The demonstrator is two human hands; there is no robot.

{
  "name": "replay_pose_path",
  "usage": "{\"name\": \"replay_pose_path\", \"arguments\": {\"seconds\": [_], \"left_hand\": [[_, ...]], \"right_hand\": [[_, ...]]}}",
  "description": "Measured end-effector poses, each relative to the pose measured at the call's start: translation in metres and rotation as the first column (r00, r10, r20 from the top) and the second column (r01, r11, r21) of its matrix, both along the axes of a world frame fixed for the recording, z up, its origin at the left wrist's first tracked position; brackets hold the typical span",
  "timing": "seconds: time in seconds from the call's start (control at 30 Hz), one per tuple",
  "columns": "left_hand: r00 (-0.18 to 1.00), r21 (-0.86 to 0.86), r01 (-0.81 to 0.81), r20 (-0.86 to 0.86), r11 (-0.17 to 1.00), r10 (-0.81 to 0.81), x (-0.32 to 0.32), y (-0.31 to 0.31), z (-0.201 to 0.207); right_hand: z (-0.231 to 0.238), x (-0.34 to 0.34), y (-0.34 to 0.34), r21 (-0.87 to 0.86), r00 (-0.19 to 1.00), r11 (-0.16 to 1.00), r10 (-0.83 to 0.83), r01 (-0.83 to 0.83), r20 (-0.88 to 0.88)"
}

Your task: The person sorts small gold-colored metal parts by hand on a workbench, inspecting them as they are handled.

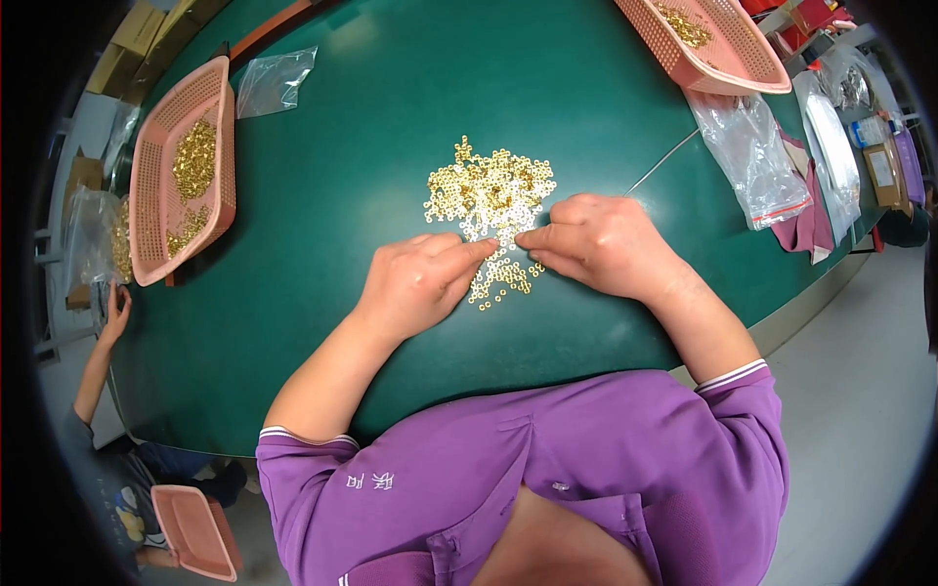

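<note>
A pile of small gold rings (489,186) is spread on the green table, with a thinner scatter trailing toward me. My left hand (418,281) rests at the pile's left side, fingers bent together, index tip among the rings. From the right, my right hand (604,244) reaches in with curled fingers, its index tip and thumb at the narrow middle of the pile. The two index tips nearly meet. Both hands are closed; whether either pinches a ring is too small to make out.
A pink basket (223,210) with gold pieces stands at the left; another pink basket (772,73) is at the far right. Clear plastic bags (278,83) lie nearby. A thin rod (664,161) is right of the pile. At the left, another person's hand (117,314) touches the table edge; a third basket (195,532) is below.
</note>
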State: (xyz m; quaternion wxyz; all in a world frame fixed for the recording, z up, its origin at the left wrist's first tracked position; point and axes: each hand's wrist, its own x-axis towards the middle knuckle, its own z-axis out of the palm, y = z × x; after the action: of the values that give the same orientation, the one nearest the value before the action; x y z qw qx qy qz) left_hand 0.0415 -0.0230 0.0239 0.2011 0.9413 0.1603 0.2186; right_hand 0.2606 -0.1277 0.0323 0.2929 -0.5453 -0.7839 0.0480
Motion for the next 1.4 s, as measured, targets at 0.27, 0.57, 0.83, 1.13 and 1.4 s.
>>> {"name": "replay_pose_path", "arguments": {"seconds": [0.27, 0.57, 0.83, 1.13, 1.4], "left_hand": [[1.0, -0.014, 0.009, 0.027, 1.0, -0.009, 0.0, 0.0, 0.002], [1.0, -0.008, 0.021, 0.022, 1.0, -0.021, -0.002, 0.001, -0.001], [0.993, -0.036, -0.093, 0.074, 0.995, 0.095, 0.001, 0.0, 0.0], [0.997, -0.003, -0.08, -0.019, 0.997, 0.08, -0.001, 0.001, 0.002], [0.994, -0.021, -0.103, 0.036, 0.994, 0.104, -0.001, 0.001, -0.002]], "right_hand": [[0.0, 0.003, 0.001, -0.005, 0.999, 1.0, -0.01, 0.01, -0.041], [0.0, 0.002, 0.001, -0.001, 0.998, 0.999, 0.044, -0.044, 0.033], [0.002, 0.01, 0.0, 0.007, 0.997, 0.997, 0.078, -0.078, 0.003], [0.0, 0.0, 0.0, 0.014, 0.993, 0.995, 0.098, -0.099, 0.07], [-0.003, 0.0, 0.002, 0.04, 0.997, 0.999, 0.025, -0.028, 0.066]]}}
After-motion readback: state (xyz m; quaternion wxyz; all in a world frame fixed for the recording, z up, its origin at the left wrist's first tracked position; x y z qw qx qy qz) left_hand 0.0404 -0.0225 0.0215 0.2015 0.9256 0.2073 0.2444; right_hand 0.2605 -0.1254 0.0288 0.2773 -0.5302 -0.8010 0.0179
